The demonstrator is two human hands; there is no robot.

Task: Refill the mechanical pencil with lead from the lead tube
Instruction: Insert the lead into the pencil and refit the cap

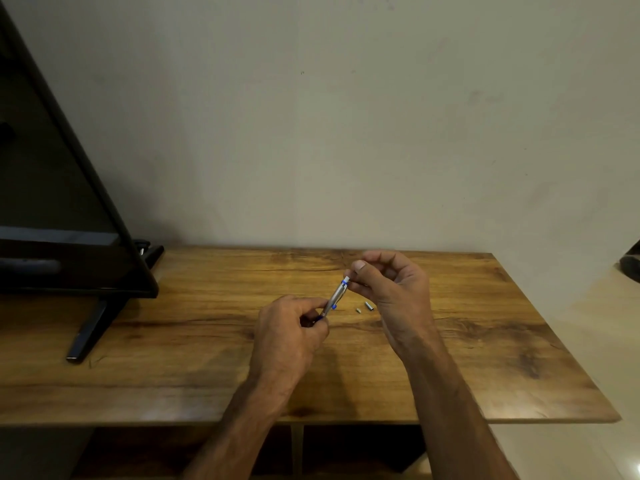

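Note:
A silver mechanical pencil [336,295] with blue trim is held tilted above the wooden table [207,341]. My left hand [291,327] grips its lower, tip end. My right hand [391,285] pinches at the pencil's upper end with thumb and forefinger; what it holds there is too small to make out. On the table just right of the pencil lie two small loose pieces, a tiny pale one [358,310] and a short metallic cap [369,305]. No lead tube can be made out.
A black monitor [52,202] stands at the table's left, its foot [90,330] reaching toward the front. A plain wall runs behind the table. A dark object [630,261] shows at the right border, beyond the table's edge.

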